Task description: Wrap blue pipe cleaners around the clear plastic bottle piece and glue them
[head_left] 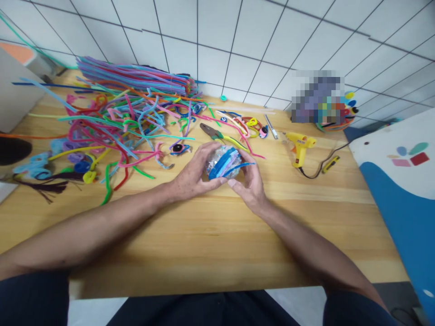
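Between my two hands is a rounded, shiny, clear-silver ball (224,162) with blue and lilac pipe cleaner strips across its face. One blue strip end sticks out to the right. My left hand (197,174) is wrapped round the ball's left side, its thumb along the lower edge. Around the right side curls my right hand (250,183), thumb at the bottom near the left thumb. Some of the fingers are hidden behind the ball. Just beyond it, pliers (222,136) with green and yellow handles lie on the wooden table (210,244).
Tangled pipe cleaners (118,117) spread over the left side, with a long bundle (136,77) behind. A yellow glue gun (299,147) with a cord and a small yellow cutter (331,164) lie right. A white-and-blue panel (401,181) borders the right edge.
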`<state>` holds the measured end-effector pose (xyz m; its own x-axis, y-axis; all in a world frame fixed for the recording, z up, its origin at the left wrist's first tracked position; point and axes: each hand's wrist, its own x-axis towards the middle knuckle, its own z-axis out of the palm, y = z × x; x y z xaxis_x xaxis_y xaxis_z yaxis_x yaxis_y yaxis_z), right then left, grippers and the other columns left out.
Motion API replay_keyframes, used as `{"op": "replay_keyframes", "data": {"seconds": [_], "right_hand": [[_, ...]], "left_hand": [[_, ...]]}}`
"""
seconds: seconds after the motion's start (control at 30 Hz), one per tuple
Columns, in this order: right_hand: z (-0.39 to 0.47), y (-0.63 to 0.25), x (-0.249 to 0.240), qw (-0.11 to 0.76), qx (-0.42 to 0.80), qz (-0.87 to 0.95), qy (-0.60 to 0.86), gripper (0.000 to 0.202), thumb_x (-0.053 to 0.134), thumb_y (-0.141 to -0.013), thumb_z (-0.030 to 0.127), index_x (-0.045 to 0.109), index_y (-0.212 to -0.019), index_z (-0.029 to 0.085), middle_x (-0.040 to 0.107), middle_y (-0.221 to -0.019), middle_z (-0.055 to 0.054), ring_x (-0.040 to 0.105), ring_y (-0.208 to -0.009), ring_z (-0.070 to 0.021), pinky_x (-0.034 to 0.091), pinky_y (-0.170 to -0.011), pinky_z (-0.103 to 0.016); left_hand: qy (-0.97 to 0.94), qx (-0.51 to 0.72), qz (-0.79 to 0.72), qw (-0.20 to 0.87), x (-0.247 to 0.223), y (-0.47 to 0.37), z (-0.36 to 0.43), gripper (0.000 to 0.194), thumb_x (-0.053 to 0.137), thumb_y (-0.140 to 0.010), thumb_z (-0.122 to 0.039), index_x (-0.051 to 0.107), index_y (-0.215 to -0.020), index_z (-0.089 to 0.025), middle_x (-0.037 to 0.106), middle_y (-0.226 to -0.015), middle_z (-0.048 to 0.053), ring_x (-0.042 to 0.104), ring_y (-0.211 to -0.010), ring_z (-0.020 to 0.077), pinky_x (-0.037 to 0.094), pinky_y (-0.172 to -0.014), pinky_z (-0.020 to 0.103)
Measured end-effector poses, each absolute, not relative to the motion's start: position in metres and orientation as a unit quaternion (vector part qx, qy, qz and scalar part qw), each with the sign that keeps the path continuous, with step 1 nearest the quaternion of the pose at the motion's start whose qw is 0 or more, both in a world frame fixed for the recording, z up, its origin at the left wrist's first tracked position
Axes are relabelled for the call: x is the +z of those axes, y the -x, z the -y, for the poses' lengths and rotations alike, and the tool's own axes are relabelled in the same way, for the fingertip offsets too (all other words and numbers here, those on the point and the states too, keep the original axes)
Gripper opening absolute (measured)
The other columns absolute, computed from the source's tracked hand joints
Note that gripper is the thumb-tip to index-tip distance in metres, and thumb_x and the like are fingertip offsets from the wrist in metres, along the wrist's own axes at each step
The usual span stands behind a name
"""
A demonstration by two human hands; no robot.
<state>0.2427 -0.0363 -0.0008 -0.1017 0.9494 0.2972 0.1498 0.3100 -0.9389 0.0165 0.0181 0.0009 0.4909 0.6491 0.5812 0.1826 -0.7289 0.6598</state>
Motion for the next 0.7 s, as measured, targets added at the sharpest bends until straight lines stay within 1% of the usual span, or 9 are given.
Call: {"op": "replay_keyframes", "data": {"seconds": [0.17, 0.37, 0.5, 0.7], "right_hand": [[0.0352, -0.2437, -0.0049, 0.512, 0.384, 0.629, 0.441, 0.078, 0.083, -0.091, 0.057, 0.051, -0.158, 0.035, 0.054, -0.169, -0.008, 0.054, -0.155, -0.0365, 0.045, -0.132, -0.063], [0.0357, -0.2431, -0.0018, 0.508, 0.393, 0.626, 0.442, 0.077, 0.082, -0.091, 0.055, 0.050, -0.159, 0.035, 0.053, -0.169, -0.009, 0.054, -0.155, -0.0368, 0.045, -0.131, -0.064], [0.0350, -0.2432, -0.0007, 0.509, 0.385, 0.628, 0.446, 0.075, 0.083, -0.090, 0.054, 0.053, -0.156, 0.034, 0.054, -0.168, -0.009, 0.055, -0.153, -0.0367, 0.047, -0.129, -0.062], [0.0324, -0.2453, -0.0043, 0.511, 0.367, 0.638, 0.444, 0.074, 0.084, -0.089, 0.054, 0.054, -0.153, 0.034, 0.052, -0.167, -0.011, 0.052, -0.155, -0.0360, 0.048, -0.127, -0.059]], "left_hand": [[-0.823, 0.432, -0.256, 0.266, 0.0000, -0.0161, -0.0184, 0.086, 0.077, -0.099, -0.058, 0.033, -0.169, -0.032, 0.052, -0.161, 0.018, 0.052, -0.153, 0.0378, 0.049, -0.127, 0.062], [-0.819, 0.445, -0.249, 0.265, -0.0006, -0.0172, -0.0182, 0.085, 0.078, -0.099, -0.054, 0.035, -0.168, -0.029, 0.052, -0.160, 0.019, 0.053, -0.153, 0.0372, 0.049, -0.128, 0.060], [-0.820, 0.439, -0.252, 0.268, -0.0005, -0.0166, -0.0185, 0.087, 0.080, -0.097, -0.053, 0.034, -0.168, -0.031, 0.051, -0.161, 0.019, 0.052, -0.153, 0.0391, 0.048, -0.128, 0.063], [-0.823, 0.432, -0.260, 0.262, -0.0012, -0.0163, -0.0186, 0.086, 0.076, -0.099, -0.059, 0.033, -0.168, -0.030, 0.052, -0.160, 0.019, 0.052, -0.153, 0.0375, 0.049, -0.127, 0.061]]}}
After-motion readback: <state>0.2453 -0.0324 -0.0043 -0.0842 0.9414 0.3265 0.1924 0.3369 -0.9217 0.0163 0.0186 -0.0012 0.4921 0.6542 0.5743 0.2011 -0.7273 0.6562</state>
